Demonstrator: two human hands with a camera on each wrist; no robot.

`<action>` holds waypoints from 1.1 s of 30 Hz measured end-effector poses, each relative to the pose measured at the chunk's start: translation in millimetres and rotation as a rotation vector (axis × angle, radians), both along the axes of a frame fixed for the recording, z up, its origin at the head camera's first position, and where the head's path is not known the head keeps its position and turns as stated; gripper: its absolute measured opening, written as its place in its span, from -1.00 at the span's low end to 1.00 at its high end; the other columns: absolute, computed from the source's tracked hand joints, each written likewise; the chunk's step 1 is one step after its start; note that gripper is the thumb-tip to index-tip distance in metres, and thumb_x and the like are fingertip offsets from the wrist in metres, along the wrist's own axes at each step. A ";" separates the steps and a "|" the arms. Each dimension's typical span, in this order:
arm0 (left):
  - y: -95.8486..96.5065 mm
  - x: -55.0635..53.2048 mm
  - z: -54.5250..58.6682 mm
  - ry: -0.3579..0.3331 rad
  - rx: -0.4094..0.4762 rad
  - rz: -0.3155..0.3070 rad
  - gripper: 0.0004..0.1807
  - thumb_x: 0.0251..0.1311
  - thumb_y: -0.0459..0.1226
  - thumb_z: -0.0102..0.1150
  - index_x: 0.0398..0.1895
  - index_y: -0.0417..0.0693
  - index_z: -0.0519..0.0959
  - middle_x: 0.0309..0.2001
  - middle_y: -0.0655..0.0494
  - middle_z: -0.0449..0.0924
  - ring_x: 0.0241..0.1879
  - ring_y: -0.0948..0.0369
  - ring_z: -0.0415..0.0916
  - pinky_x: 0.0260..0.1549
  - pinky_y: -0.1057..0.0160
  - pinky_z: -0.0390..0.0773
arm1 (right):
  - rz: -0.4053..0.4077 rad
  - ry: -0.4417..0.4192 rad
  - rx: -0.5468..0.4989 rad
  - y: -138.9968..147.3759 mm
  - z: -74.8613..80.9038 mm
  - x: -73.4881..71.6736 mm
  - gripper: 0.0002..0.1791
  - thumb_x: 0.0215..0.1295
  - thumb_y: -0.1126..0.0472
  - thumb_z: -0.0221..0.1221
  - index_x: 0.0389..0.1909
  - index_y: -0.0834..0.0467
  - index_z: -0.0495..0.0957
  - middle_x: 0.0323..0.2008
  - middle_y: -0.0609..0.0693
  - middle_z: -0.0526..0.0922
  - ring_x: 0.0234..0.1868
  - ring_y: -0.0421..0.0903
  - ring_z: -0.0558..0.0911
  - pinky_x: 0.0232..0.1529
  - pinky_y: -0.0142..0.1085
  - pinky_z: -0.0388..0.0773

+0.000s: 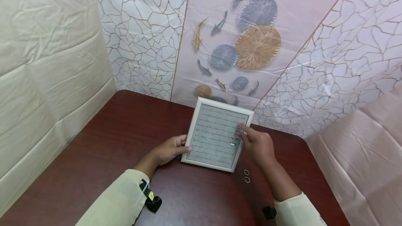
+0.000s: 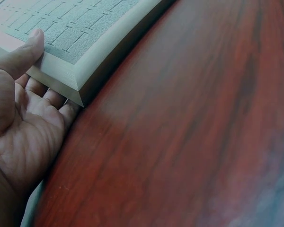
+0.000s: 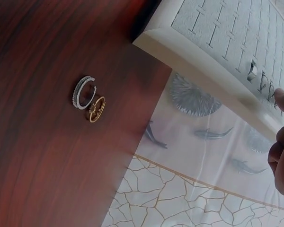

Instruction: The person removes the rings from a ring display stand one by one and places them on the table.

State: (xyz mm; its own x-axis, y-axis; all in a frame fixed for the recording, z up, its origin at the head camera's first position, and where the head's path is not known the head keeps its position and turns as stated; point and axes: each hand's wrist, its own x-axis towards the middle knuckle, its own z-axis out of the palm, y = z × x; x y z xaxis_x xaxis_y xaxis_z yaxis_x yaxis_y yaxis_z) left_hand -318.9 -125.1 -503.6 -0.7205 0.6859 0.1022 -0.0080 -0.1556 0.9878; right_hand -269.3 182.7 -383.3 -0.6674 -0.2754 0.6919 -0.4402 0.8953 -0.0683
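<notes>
Square white-framed ring tray [image 1: 216, 136] of slotted grey foam, left hand [image 1: 171, 149] gripping its edge, right hand [image 1: 255, 144] fingertips on slots

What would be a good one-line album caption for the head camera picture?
Left hand steadies a white ring tray on a dark red table while the right hand reaches its slots; two rings lie beside.

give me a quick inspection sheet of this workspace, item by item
surface: dark red wooden table, glossy
job's things: white-framed ring tray with grey slotted foam, a few rings seated at its right side; silver ring and gold ring lie touching on the table beside the tray
clutter: nothing seen
hands: left hand grips the tray's left edge; right hand has fingertips on the tray's right slots
cables: nothing seen
surroundings: patterned sheets with fish and cracked lines behind, cream sheet at left
</notes>
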 end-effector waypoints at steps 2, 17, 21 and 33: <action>0.7 -0.1 -0.4 -0.003 0.005 -0.002 -0.41 0.39 -0.31 0.12 0.45 -0.14 0.25 0.30 -0.20 0.50 0.12 0.14 0.62 0.07 0.28 0.59 | 0.013 0.010 -0.014 -0.1 -1.5 -0.6 -0.68 0.15 0.20 0.41 -0.04 0.09 0.73 -0.57 0.05 0.76 -0.71 -0.17 0.58 -0.70 -0.35 0.35; 0.5 1.4 2.0 0.008 0.015 -0.008 -0.40 0.40 -0.31 0.11 0.45 -0.21 0.22 0.29 -0.25 0.49 0.11 0.13 0.62 0.06 0.27 0.60 | -0.010 0.067 -0.003 -4.3 -3.1 -1.2 -0.84 0.15 0.21 0.41 -0.22 0.06 0.79 -0.32 0.05 0.81 -0.42 0.04 0.78 -0.53 -0.06 0.60; 0.7 1.5 1.7 -0.001 0.007 -0.005 -0.41 0.39 -0.31 0.13 0.44 -0.19 0.24 0.28 -0.23 0.51 0.09 0.15 0.64 0.06 0.27 0.60 | -0.008 0.059 -0.004 -4.8 -3.4 -1.4 -0.87 0.16 0.22 0.40 -0.25 0.08 0.79 -0.33 0.04 0.81 -0.42 0.03 0.78 -0.51 -0.07 0.62; 0.4 1.3 1.3 0.003 0.005 -0.002 -0.40 0.39 -0.29 0.13 0.45 -0.19 0.23 0.28 -0.21 0.51 0.09 0.16 0.64 0.05 0.28 0.60 | -0.032 -0.232 -0.164 -8.8 7.0 -1.4 -0.95 0.30 0.23 0.29 -0.27 0.10 0.70 -0.72 -0.06 0.61 -0.75 -0.30 0.34 -0.71 -0.40 0.27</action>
